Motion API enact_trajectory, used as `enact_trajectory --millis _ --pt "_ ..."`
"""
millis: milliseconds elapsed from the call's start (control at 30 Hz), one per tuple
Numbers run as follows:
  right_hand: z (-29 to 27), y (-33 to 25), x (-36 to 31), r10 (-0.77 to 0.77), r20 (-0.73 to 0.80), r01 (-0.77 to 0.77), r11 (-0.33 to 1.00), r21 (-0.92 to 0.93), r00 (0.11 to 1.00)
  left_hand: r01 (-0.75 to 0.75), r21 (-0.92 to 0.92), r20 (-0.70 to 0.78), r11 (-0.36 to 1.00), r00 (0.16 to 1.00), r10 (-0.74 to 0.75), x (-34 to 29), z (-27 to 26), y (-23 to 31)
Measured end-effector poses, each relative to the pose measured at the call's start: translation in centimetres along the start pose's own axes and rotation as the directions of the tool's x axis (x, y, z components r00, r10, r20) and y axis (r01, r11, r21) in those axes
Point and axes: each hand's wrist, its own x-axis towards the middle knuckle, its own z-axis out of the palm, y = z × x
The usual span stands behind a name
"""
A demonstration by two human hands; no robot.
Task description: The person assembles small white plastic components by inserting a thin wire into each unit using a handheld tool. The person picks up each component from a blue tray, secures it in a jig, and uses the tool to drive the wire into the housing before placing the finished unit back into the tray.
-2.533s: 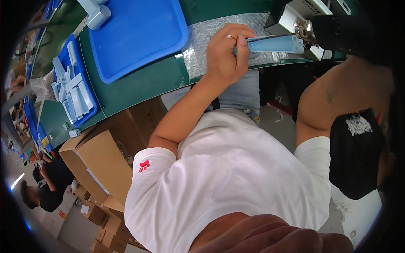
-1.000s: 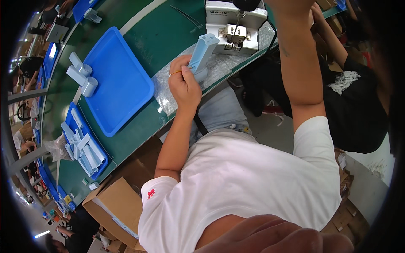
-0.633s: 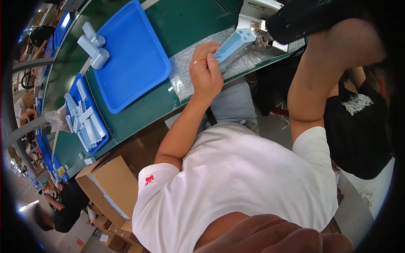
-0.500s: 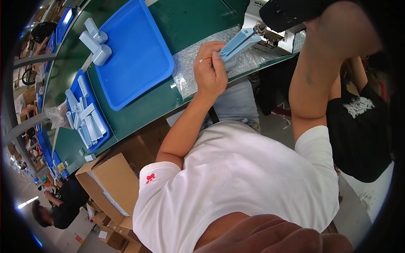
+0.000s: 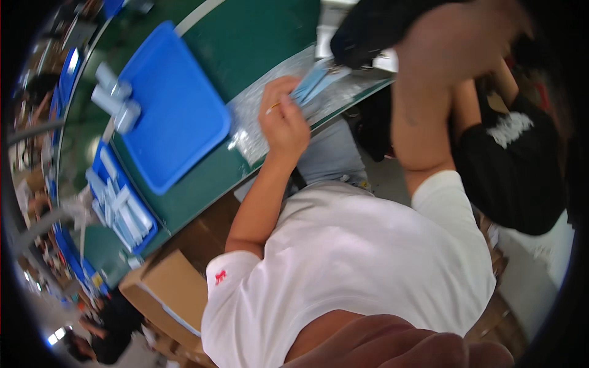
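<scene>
My left hand (image 5: 285, 119) is closed around a long light-blue plastic housing (image 5: 311, 84), a ring on one finger. It sits above clear bubble-like wrap (image 5: 246, 132) near the table edge. At the far end of the housing is the metal nose of a black tool (image 5: 368, 34) that looks like a power screwdriver. My right hand (image 5: 466, 40), raised close to the camera and blurred, appears wrapped around that tool; its separate fingers cannot be made out. A white-and-metal device (image 5: 331, 21) stands behind the tool, partly hidden by it.
A large blue tray (image 5: 178, 116) lies on the green table (image 5: 251, 37), with light-blue parts with round ends (image 5: 116, 101) at its left rim. A smaller blue tray (image 5: 146, 246) holds several light-blue pieces. A cardboard box (image 5: 175, 285) stands below; a person in black (image 5: 509, 178) is at right.
The whole view has shifted, so table, trays and hands appear farther left and mostly lower. My left hand still holds the housing, with the tool at its far end.
</scene>
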Motion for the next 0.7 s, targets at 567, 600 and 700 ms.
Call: enact_trajectory --millis 567,600,700 --pt "-1.8 -2.0 1.7 -0.071 -0.068 0.084 0.972 0.219 0.995 0.188 0.135 -0.121 0.973 0.978 -0.172 -0.5 0.2 -1.0" --pt "-2.4 -2.1 1.7 -0.067 -0.084 0.078 0.988 0.131 0.994 0.136 0.183 -0.085 0.974 0.989 -0.122 -0.4 0.3 -0.9" --pt "-2.6 -2.3 1.9 -0.055 -0.088 0.056 0.998 0.009 0.995 0.171 0.050 -0.020 0.984 0.985 -0.170 0.0 -0.3 0.1"
